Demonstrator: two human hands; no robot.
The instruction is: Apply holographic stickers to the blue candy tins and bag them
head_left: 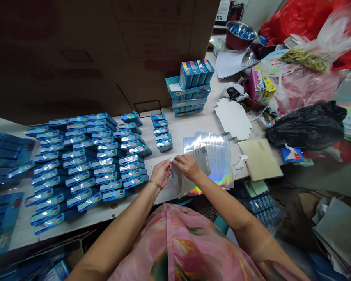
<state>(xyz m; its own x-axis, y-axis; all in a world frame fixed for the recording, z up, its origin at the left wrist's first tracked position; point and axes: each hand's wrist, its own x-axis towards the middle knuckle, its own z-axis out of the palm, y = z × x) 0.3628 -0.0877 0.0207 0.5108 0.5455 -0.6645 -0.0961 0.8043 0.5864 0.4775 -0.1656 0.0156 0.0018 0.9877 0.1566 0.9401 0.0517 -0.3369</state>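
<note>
My left hand [160, 173] and my right hand [187, 166] meet over the near edge of the table, fingers pinched on the corner of a shiny holographic sheet [193, 175] that hangs off the edge. A gold bangle sits on my left wrist. Under and beyond the sheet lies a stack of holographic sheets [215, 156]. To the left, several rows of small blue boxes with holographic tops [87, 164] cover the table.
A stack of blue display trays [190, 91] stands at the back by a brown cardboard wall. White die-cut cards [234, 119], a beige pad [260, 158], a black bag [307, 125], red bags and a metal bowl [240, 35] crowd the right side.
</note>
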